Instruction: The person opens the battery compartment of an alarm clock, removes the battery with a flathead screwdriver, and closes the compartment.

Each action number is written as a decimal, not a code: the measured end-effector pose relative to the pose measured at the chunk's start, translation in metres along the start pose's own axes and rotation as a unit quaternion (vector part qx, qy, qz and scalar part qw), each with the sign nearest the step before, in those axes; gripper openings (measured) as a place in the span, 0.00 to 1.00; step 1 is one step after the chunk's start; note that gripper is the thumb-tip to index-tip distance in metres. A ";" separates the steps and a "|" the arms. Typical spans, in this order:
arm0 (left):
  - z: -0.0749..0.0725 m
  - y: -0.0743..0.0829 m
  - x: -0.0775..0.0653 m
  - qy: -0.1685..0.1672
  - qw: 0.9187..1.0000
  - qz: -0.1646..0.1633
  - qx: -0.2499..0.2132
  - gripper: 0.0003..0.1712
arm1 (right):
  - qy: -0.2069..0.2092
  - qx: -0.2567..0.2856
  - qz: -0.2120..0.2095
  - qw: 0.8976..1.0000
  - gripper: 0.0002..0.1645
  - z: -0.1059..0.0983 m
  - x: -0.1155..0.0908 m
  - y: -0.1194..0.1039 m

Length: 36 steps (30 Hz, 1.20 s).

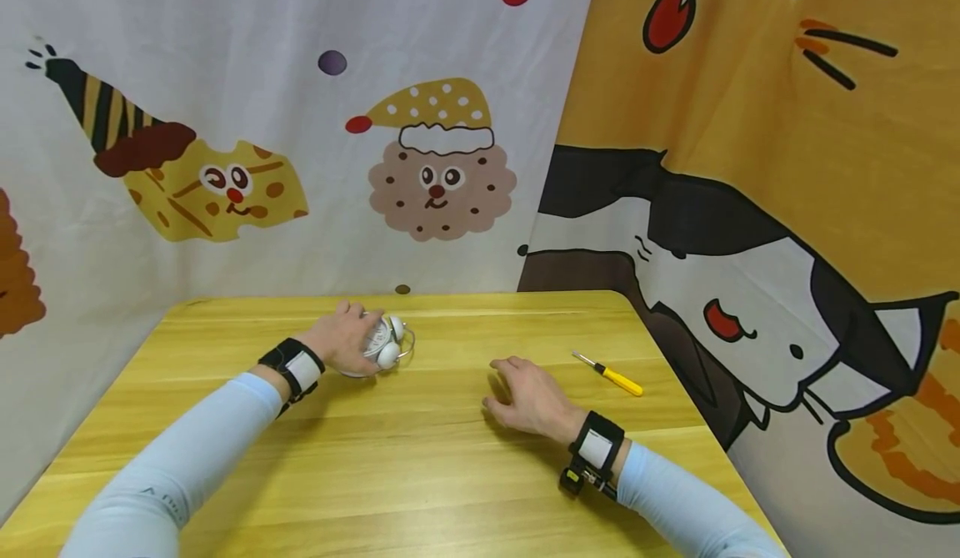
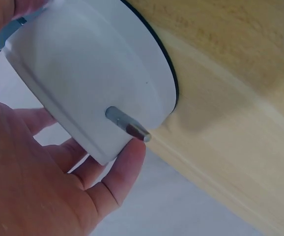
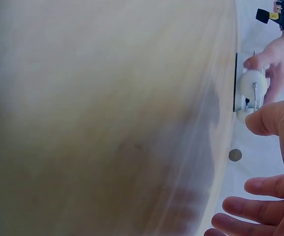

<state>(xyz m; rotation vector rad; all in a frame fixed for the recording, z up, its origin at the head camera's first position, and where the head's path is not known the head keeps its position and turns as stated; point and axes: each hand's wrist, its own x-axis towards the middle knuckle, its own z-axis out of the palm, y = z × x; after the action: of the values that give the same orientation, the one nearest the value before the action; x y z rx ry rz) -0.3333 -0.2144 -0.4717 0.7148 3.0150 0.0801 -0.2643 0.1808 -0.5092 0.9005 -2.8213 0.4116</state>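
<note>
A white twin-bell alarm clock (image 1: 379,339) lies near the back of the table, left of centre. My left hand (image 1: 343,339) grips it from the left, fingers and thumb spread around its body. In the left wrist view, the clock's white casing (image 2: 83,64) shows a short metal foot (image 2: 127,124), and its dark rim is down at the wood. The side against the table is hidden. My right hand (image 1: 536,399) hovers over or rests on the table right of centre, fingers loosely bent and holding nothing. Beyond it lies a screwdriver (image 1: 621,380) with a yellow handle.
The wooden table (image 1: 420,475) ends at a patterned cloth (image 1: 262,266) hanging behind it and along the right side. Black straps with small devices (image 1: 592,449) are worn on both wrists.
</note>
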 end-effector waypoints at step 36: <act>0.004 0.028 -0.009 0.018 0.992 -0.119 -0.045 0.57 | -0.007 0.020 -0.026 0.999 0.34 0.000 -0.002 -0.007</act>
<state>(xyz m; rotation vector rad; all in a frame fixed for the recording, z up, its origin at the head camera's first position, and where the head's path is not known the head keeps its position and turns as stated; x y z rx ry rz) -0.3119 -0.1931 -0.4735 0.3467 3.0802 0.2210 -0.2590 0.1766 -0.5085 0.9867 -2.8037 0.4572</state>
